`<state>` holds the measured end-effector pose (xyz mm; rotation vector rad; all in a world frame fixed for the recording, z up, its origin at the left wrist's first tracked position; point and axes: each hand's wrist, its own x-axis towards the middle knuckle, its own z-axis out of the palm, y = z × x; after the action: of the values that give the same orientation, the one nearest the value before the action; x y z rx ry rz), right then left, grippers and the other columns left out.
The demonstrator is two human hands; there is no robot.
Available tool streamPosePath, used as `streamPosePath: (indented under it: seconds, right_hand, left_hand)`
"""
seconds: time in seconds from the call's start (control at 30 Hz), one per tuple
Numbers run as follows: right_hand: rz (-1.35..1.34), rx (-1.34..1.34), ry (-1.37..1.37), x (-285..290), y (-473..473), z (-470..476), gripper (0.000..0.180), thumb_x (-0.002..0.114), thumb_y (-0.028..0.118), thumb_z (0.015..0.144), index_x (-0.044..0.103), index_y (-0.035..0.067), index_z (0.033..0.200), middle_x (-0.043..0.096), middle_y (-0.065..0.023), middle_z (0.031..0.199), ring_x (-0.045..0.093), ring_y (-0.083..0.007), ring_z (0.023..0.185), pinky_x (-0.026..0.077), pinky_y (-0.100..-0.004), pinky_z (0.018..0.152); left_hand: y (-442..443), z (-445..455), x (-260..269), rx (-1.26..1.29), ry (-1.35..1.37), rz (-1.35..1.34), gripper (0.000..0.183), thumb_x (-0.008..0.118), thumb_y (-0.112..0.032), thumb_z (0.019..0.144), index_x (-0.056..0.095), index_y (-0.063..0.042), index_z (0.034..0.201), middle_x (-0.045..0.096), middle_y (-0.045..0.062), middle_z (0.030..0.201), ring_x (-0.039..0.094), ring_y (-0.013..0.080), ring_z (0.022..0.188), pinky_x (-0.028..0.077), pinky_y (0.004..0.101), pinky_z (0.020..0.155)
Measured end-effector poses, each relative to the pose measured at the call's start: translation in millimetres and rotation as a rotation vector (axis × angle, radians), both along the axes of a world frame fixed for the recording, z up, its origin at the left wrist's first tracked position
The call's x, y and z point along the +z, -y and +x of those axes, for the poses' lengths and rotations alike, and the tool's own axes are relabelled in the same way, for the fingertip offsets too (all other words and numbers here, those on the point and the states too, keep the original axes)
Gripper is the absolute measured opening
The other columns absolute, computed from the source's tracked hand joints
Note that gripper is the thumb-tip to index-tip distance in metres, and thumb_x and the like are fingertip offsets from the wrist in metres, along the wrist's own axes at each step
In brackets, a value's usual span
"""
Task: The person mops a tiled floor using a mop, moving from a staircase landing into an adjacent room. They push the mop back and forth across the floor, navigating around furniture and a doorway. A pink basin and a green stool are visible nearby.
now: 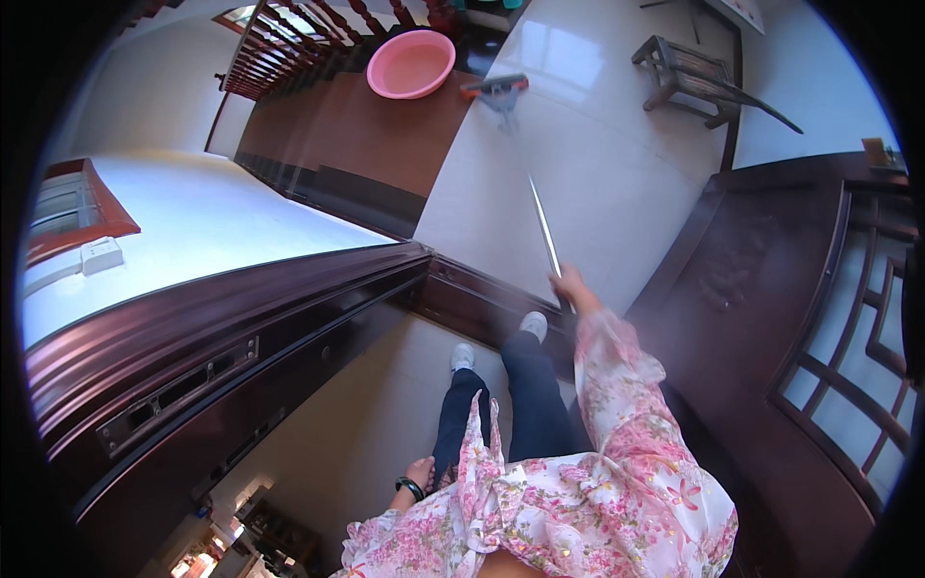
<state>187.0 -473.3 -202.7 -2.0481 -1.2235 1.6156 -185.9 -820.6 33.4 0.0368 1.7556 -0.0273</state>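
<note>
My right hand (569, 282) grips the metal pole (543, 222) of a floor mop out ahead of me, above the doorway threshold. At the pole's far end, the orange and grey mop head (497, 87) rests on the pale tiled floor beside the brown flooring; motion blurs it slightly. My left hand (420, 474) hangs by my left thigh with its fingers curled in, and I see nothing in it. A dark bangle (410, 488) circles that wrist.
A pink basin (412, 63) sits near the mop head, by a wooden balustrade (289, 43). To the right, a wooden stool (686, 79) stands against the wall. A raised dark threshold (480, 292) crosses before my shoes, between a door frame (238, 289) and a carved door (744, 282).
</note>
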Motion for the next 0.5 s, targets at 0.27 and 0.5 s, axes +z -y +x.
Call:
streamPosePath:
  seconds: [0.27, 0.5]
  right_hand:
    - [-0.499, 0.214, 0.121, 139.0, 327.3, 119.2, 0.019, 0.059, 0.01, 0.063, 0.052, -0.002, 0.076, 0.057, -0.012, 0.06, 0.056, -0.0212, 0.049, 0.046, -0.0347, 0.046]
    - [-0.402, -0.072, 0.222, 201.2, 412.9, 61.2, 0.036, 0.062, 0.032, 0.072, 0.057, -0.003, 0.066, 0.057, -0.0158, 0.06, 0.057, -0.0259, 0.052, 0.046, -0.0376, 0.052]
  left_hand:
    - [6.9, -69.8, -8.6, 0.03, 0.105, -0.024, 0.031, 0.044, -0.031, 0.085, 0.04, -0.01, 0.064, 0.033, 0.001, 0.047, 0.029, 0.0126, 0.035, 0.025, 0.0273, 0.033]
    - [8.2, -119.1, -9.1, -0.11, 0.088, 0.064, 0.031, 0.042, -0.031, 0.085, 0.04, -0.01, 0.063, 0.031, 0.001, 0.046, 0.029, 0.0132, 0.034, 0.023, 0.028, 0.032]
